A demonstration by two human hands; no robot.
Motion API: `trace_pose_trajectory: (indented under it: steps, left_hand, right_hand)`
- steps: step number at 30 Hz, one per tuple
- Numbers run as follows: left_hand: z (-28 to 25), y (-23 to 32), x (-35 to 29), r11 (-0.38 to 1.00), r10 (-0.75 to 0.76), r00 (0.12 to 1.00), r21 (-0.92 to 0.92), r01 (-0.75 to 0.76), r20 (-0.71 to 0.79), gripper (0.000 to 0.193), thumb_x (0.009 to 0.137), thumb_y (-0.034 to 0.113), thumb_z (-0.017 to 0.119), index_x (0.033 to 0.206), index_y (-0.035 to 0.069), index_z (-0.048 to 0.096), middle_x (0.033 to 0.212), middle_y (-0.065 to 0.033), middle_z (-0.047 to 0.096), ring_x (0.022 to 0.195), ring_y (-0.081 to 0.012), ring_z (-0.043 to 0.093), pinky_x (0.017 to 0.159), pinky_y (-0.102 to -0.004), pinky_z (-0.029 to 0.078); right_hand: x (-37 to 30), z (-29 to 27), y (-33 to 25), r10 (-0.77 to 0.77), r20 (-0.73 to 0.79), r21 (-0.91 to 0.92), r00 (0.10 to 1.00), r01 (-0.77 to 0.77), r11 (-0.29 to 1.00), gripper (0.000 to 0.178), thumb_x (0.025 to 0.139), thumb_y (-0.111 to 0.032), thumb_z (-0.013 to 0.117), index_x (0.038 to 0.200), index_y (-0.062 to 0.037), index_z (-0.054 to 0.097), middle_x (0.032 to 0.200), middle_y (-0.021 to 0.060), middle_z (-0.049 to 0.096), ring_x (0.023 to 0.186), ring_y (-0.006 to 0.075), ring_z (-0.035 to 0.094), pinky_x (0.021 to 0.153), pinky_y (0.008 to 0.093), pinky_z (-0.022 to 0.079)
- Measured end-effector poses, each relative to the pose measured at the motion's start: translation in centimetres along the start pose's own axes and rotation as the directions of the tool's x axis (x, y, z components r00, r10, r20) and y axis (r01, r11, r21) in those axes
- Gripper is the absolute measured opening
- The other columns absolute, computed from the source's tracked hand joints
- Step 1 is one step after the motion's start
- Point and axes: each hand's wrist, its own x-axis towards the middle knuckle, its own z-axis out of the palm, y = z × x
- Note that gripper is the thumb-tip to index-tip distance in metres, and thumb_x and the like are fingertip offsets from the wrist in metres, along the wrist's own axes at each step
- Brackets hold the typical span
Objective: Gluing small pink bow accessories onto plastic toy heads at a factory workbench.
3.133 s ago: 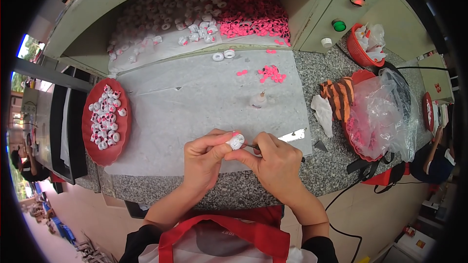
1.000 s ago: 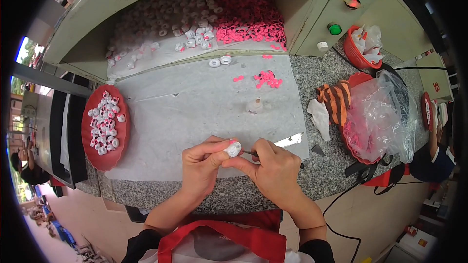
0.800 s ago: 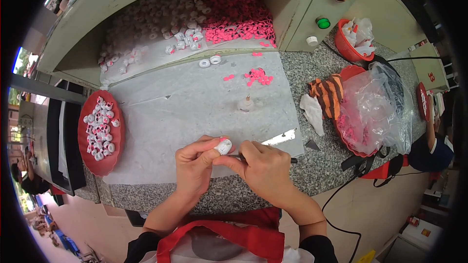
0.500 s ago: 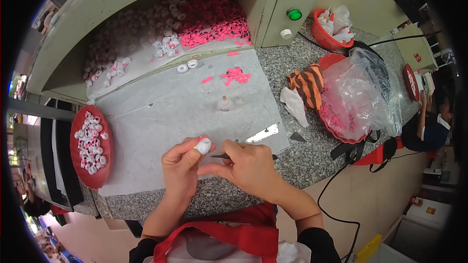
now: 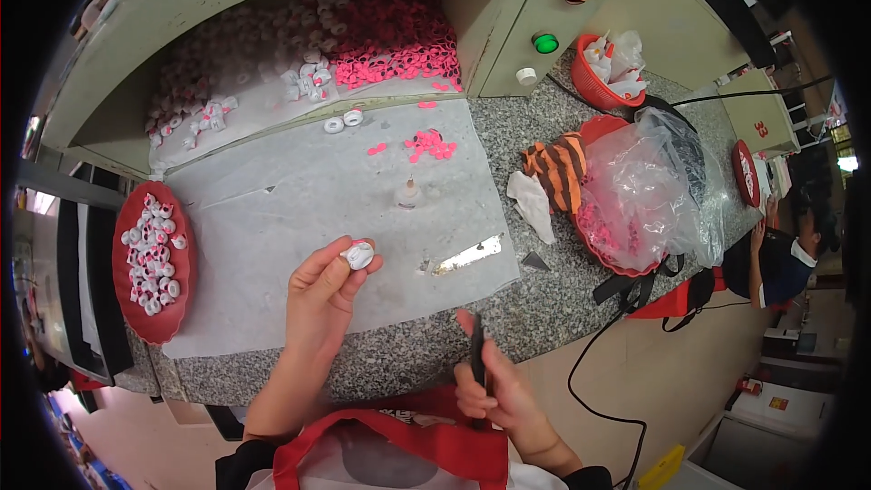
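Note:
My left hand (image 5: pixel 325 277) is closed, pinching a small white round piece (image 5: pixel 360 256) with a bit of pink at its upper edge, above the paper sheet. Lower and to the right, my right hand (image 5: pixel 499 386) grips a slim black tool (image 5: pixel 477 349), held roughly upright near the counter's front edge and apart from the piece. Beyond them on the paper stands a small clear bottle (image 5: pixel 407 194) with a thin needle tip. Behind it lie a pile of pink pieces (image 5: pixel 430 145) and two white rings (image 5: pixel 343 121).
At the left is a red tray (image 5: pixel 187 263) of white-and-pink pieces. A shiny metal strip (image 5: pixel 469 255) lies on the paper (image 5: pixel 272 245). To the right are a striped cloth (image 5: pixel 555 171), a bagged red tray and a red basket (image 5: pixel 599 91). A co-worker's arm (image 5: pixel 755 263) shows far right.
My right hand has drawn back from the white piece toward me, and the black tool has swung from level to upright. My left hand still pinches the piece. The view has shifted slightly.

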Motion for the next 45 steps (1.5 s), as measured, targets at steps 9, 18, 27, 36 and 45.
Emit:
trace_pose_trajectory:
  steps: [9,18,27,36,45]
  left_hand:
    - [0.1,1.1,-0.6,0.996,0.075,0.995,-0.062,-0.071,0.063,0.022,0.084,0.004,0.051,0.105,-0.001,0.056,0.102,-0.0200,0.058,0.091,-0.0287,0.059,0.076,-0.0257,0.051]
    - [-0.1,2.2,-1.1,0.988,0.127,0.987,-0.101,-0.118,0.097,0.023,0.084,0.004,0.050,0.106,-0.001,0.055,0.103,-0.0199,0.057,0.093,-0.0283,0.059,0.077,-0.0259,0.051]
    - [-0.8,2.5,-0.8,0.996,0.081,0.982,-0.055,-0.073,0.173,0.032,0.078,-0.001,0.056,0.109,0.002,0.054,0.108,-0.0173,0.055,0.095,-0.0242,0.057,0.082,-0.0276,0.048]
    - [-0.2,2.7,-0.6,0.973,0.139,0.983,0.168,-0.158,0.123,0.036,0.073,-0.008,0.058,0.108,-0.002,0.054,0.098,-0.0126,0.060,0.089,-0.0219,0.059,0.080,-0.0311,0.047]
    - [0.1,1.6,-0.4,0.976,0.102,0.985,0.179,-0.126,0.138,0.038,0.073,-0.007,0.057,0.111,-0.002,0.052,0.098,-0.0125,0.060,0.086,-0.0226,0.060,0.077,-0.0295,0.049]
  right_hand:
    - [2.7,3.4,-3.5,-0.497,-0.103,-0.887,0.861,0.147,0.439,0.041,0.089,-0.015,0.038,0.129,-0.0066,0.033,0.077,0.0100,0.052,0.050,0.0098,0.041,0.045,0.0210,0.036]
    - [6.2,4.3,-8.3,-0.600,0.040,-0.992,0.799,-0.038,-0.118,0.058,0.076,0.003,0.033,0.132,-0.0098,0.026,0.082,0.0028,0.048,0.056,0.0062,0.042,0.044,0.0184,0.034]
    - [10.9,7.0,-7.9,-0.463,0.679,-0.257,0.569,-0.407,-0.877,0.057,0.069,0.003,0.055,0.123,-0.0015,0.037,0.116,0.0184,0.043,0.101,0.0330,0.046,0.085,0.0407,0.037]
    - [12.5,4.9,-6.6,-0.418,0.536,-0.402,0.733,-0.213,-0.890,0.021,0.069,0.001,0.056,0.089,-0.0034,0.058,0.095,0.0132,0.052,0.092,0.0299,0.050,0.074,0.0385,0.043]
    - [9.9,3.4,-10.8,-0.399,0.733,-0.166,0.551,-0.423,-0.891,0.021,0.070,-0.002,0.058,0.091,-0.0055,0.062,0.093,0.0092,0.054,0.083,0.0285,0.052,0.071,0.0364,0.043]
